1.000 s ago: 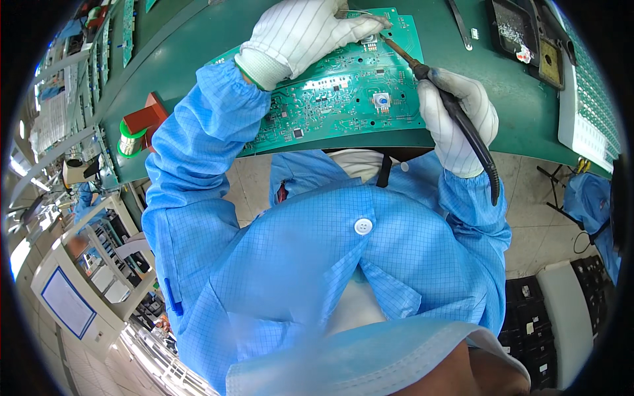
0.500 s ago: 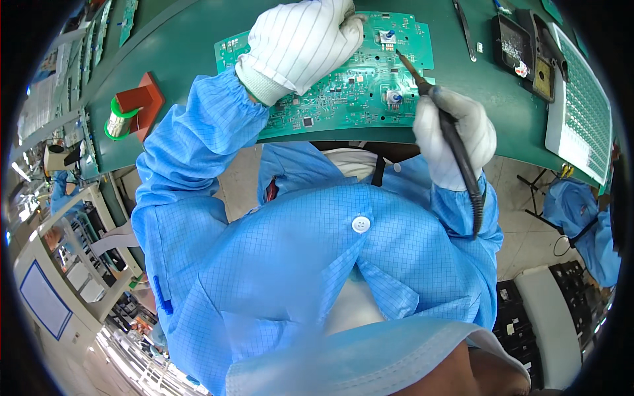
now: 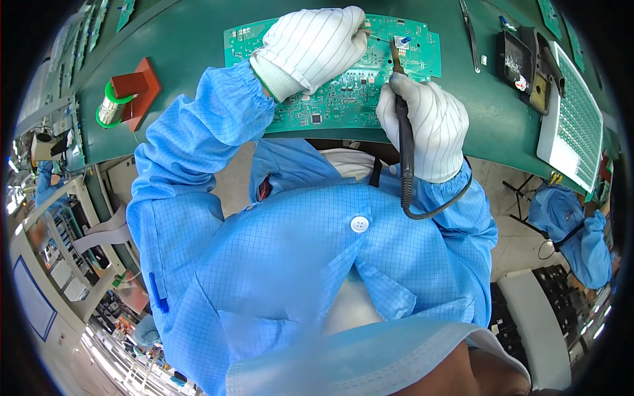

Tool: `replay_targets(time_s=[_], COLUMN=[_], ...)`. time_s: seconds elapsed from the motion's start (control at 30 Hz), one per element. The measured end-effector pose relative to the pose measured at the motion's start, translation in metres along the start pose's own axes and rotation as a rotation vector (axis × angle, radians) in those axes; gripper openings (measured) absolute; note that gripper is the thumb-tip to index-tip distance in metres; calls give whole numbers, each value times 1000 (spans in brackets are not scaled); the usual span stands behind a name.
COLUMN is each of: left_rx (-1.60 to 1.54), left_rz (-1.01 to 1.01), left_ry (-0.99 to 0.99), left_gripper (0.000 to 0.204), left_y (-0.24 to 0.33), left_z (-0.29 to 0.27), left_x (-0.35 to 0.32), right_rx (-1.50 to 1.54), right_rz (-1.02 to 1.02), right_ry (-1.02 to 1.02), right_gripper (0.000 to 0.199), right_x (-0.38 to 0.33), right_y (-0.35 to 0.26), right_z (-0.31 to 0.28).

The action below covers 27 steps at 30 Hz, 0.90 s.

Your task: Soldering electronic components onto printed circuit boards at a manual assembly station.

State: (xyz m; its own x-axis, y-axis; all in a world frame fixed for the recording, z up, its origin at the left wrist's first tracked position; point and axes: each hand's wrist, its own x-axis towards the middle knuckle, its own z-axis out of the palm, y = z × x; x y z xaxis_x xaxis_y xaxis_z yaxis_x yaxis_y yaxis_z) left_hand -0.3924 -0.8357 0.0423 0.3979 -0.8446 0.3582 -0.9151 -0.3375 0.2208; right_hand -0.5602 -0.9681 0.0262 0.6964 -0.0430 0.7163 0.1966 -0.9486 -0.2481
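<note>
A green circuit board (image 3: 350, 117) lies on the bench in front of me. My right hand (image 3: 428, 122), in a white striped glove, grips a soldering iron (image 3: 404, 135) by its black handle. The iron's tip reaches a small component with a blue top (image 3: 402, 42) near the board's far edge. My left hand (image 3: 317, 47), gloved too, rests over the board's far left part with its fingers pinched. A thin strand of solder wire (image 3: 379, 39) seems to run from those fingertips toward the iron's tip. The second blue-topped component is hidden behind my right hand.
At the left stands a spool of solder wire (image 3: 111, 111) on a red-brown holder (image 3: 148, 89). Tweezers (image 3: 470, 39) lie right of the board. Farther right are a black soldering-iron stand with a tray (image 3: 515, 59) and sponge (image 3: 543, 89), then a white-framed tray (image 3: 573, 122).
My right hand has moved left and away from me, bringing the iron's tip onto the blue-topped component. The left hand stays pinched over the board. The whole view has shifted slightly.
</note>
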Motion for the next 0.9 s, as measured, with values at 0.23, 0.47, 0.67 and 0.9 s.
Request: replay_targets(time_s=[0.23,0.47,0.67,0.9], left_rx=[-2,-25,-55,-18], left_rz=[8,63,82,132], left_ry=[-6,-33,-85,-103], left_gripper=[12,13,16,17], left_y=[0,-2,-4,-5], left_z=[7,5,4,6], left_x=[-3,-5,-4,0], right_rx=[-12,-31,-44,-30], right_rz=[28,37,31,23], right_ry=[-11,-5,13,9], right_gripper=[29,30,27,26], right_x=[0,4,5,7], right_y=[-3,-7,-7,-6], right_z=[0,-1,-1,-2])
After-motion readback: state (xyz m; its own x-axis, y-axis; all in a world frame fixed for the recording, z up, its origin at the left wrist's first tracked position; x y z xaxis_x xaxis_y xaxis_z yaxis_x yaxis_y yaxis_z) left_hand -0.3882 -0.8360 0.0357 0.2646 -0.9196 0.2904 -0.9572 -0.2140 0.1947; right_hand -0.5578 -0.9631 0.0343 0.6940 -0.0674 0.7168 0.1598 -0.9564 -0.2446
